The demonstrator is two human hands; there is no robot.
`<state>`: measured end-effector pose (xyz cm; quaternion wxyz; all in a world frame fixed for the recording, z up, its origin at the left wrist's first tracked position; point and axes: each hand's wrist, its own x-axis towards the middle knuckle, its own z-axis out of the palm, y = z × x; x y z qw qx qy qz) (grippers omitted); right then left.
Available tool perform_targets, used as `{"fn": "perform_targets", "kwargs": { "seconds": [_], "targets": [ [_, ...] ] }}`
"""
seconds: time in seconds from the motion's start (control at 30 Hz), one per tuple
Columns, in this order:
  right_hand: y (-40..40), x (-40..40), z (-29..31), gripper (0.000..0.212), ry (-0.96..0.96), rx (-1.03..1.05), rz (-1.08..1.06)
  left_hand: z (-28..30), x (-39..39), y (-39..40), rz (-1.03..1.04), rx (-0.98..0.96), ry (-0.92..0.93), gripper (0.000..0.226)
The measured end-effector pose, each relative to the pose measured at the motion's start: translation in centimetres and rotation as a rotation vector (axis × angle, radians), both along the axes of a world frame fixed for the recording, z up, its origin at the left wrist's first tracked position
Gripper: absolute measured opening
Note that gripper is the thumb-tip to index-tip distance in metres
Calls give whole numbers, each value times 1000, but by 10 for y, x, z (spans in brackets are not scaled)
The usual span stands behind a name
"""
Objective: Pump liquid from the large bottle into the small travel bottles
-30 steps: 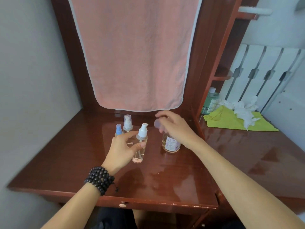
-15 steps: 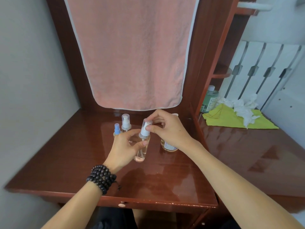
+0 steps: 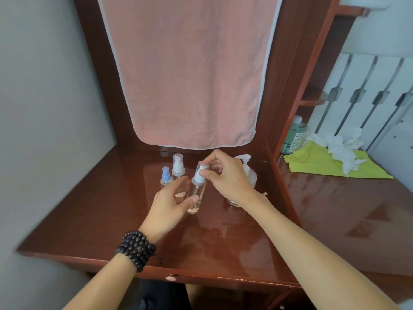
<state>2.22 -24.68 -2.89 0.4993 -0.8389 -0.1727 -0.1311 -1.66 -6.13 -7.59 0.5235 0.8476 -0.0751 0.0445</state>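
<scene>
A clear travel bottle (image 3: 197, 193) with a white pump top stands on the red-brown desk (image 3: 111, 215). My left hand (image 3: 171, 202) holds its body, thumb in front. My right hand (image 3: 225, 177) pinches a clear cap over the pump top. Behind my right hand stands the large bottle (image 3: 249, 173) with a white pump head, mostly hidden. Two more small bottles stand at the back: one with a blue spray top (image 3: 166, 179) and one with a white pump under a clear cap (image 3: 178, 167).
A pink towel (image 3: 190, 74) hangs over the desk's back panel. To the right, on a lower surface, lie a yellow-green cloth (image 3: 330, 164), crumpled white tissue (image 3: 339, 148) and a green-tinted bottle (image 3: 293, 137). A wooden divider (image 3: 279, 171) separates both surfaces.
My right hand came from the large bottle over to the travel bottle and now holds the clear cap on its pump top. My left hand stayed on that bottle.
</scene>
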Motion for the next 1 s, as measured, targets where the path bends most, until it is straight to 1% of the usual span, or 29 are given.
{"fn": "perform_targets", "kwargs": {
  "seconds": [0.03,0.1,0.2,0.43,0.67,0.87,1.0],
  "targets": [
    [4,5,-1,19,-10,-11,-21,-1,-1,8,47,-17,-20,48],
    [11,14,-5,15,-21,-55,-41,-2,-5,24,137,-58,-58,34],
    [17,25,-9,11,-21,-93,-73,0,-6,39,187,-80,-91,23],
    [26,40,-12,10,-43,-143,-103,9,1,43,159,-129,-130,24],
    [31,44,-19,12,-74,-158,-77,6,3,43,130,-159,-135,24],
    [27,37,-21,17,-108,-197,-45,11,-1,42,115,-170,-143,22],
    [18,25,-13,22,-147,-188,-85,25,-5,31,83,-185,-167,23]
  ]
}}
